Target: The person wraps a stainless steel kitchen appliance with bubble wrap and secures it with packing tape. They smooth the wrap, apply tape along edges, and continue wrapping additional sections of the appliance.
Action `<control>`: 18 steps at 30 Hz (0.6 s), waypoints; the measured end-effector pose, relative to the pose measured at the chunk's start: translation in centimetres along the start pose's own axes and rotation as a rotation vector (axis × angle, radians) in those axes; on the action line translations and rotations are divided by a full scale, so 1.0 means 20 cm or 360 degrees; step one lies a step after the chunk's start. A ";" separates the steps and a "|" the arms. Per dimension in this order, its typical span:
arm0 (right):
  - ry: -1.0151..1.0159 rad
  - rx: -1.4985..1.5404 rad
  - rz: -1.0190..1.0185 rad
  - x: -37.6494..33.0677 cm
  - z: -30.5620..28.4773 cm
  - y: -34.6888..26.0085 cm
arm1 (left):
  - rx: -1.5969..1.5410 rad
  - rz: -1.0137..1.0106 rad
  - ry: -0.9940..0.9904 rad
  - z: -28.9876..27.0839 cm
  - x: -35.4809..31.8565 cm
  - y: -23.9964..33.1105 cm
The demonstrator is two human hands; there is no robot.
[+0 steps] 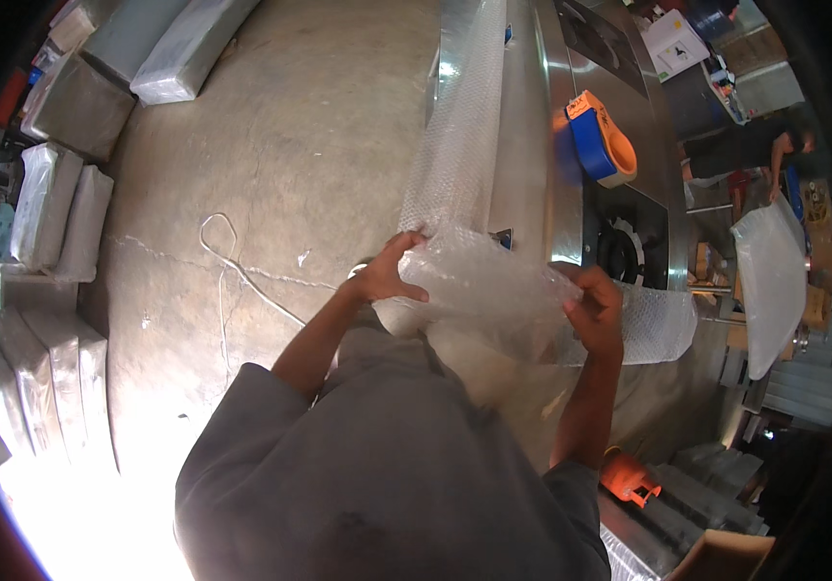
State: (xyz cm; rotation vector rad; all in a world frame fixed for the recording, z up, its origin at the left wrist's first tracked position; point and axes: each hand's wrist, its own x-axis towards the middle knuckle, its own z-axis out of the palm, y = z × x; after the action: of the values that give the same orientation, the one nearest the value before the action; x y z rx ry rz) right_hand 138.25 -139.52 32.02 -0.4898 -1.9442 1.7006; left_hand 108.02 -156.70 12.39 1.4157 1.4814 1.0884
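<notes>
A long sheet of clear bubble wrap (459,145) runs along the left side of a stainless steel stove and folds across its near end. My left hand (387,274) is at the wrap's left edge, thumb and fingers spread apart, the fingertips touching the plastic. On the other side my right hand (598,308) pinches the bubble wrap between thumb and fingers. The wrap between my hands is slightly blurred. Past my right hand, another stretch of it lies across the stove's near end. The stove's top (563,194) carries black burner panels. A blue and orange tape dispenser (602,140) rests on it.
A white cord (256,281) loops on the concrete floor to the left. Wrapped boxes (48,208) line the left wall. At right, a person (745,150) stands by a plastic-wrapped panel (772,281). An orange gas cylinder (627,476) and a cardboard box (726,557) are lower right.
</notes>
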 end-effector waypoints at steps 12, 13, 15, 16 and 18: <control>0.0013 -0.1279 -0.0037 0.23 0.26 -0.05 | -0.0703 -0.0600 -0.0523 0.04 -0.64 0.23; -0.0103 -0.1493 -0.0221 0.28 0.31 -0.02 | -0.0656 -0.0574 -0.0509 0.05 -0.68 0.20; -0.0382 -0.1650 -0.0244 0.37 0.39 0.09 | -0.0447 -0.0527 -0.0544 0.06 -0.74 0.14; -0.0534 -0.1757 -0.0143 0.39 0.42 0.16 | -0.0327 -0.0505 -0.0587 0.06 -0.76 0.12; -0.0854 -0.1957 0.0051 0.43 0.45 0.29 | -0.0166 -0.0459 -0.0585 0.08 -0.80 0.11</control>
State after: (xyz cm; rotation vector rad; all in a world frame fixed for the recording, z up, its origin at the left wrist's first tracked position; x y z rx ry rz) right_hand 125.75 -140.92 26.65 -0.4698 -3.2619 0.4378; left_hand 111.07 -172.67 13.74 1.2073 1.2919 0.6746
